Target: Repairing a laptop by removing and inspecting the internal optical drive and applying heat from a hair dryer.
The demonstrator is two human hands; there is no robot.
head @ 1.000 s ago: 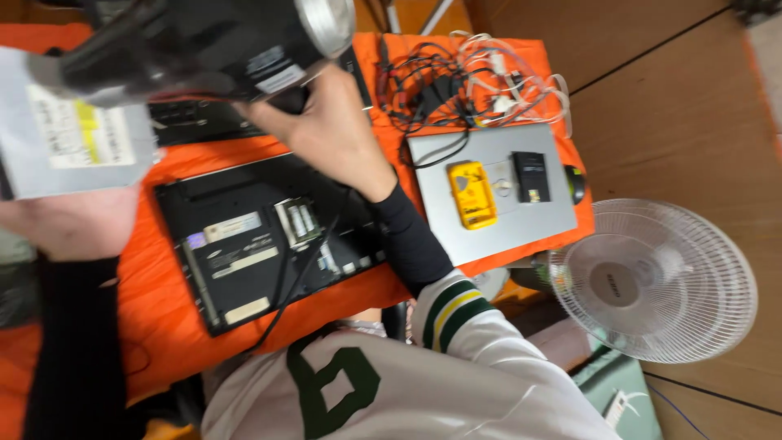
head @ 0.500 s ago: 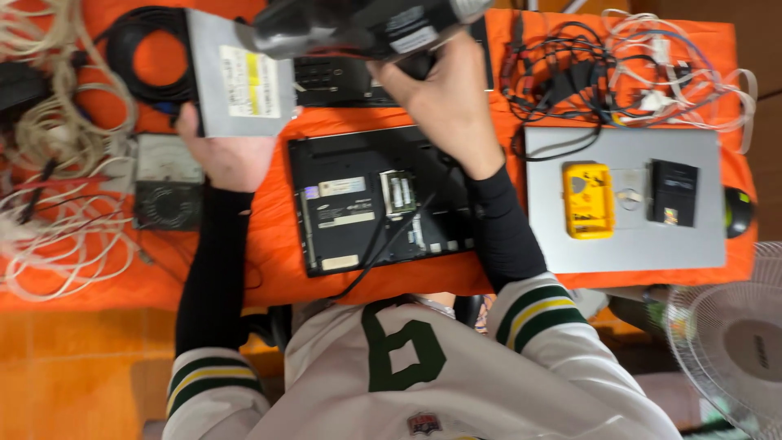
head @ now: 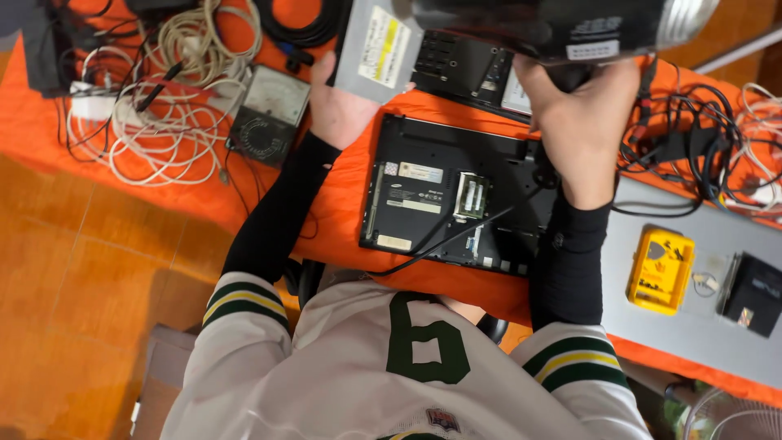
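Evidently mid-teardown: left hand (head: 346, 106) grips the grey drive (head: 379, 49) just above the upturned laptop (head: 456, 195); right hand (head: 582, 114) clasps a heat gun (head: 562, 24), needing steady aim next.

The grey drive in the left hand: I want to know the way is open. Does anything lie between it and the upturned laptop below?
Nothing visible does. The grey drive in the left hand hangs just past the laptop, with only bare orange cloth between them.

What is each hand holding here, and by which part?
Left hand holds the flat grey drive from beneath, at its near edge. Right hand grips the black heat gun by its handle.
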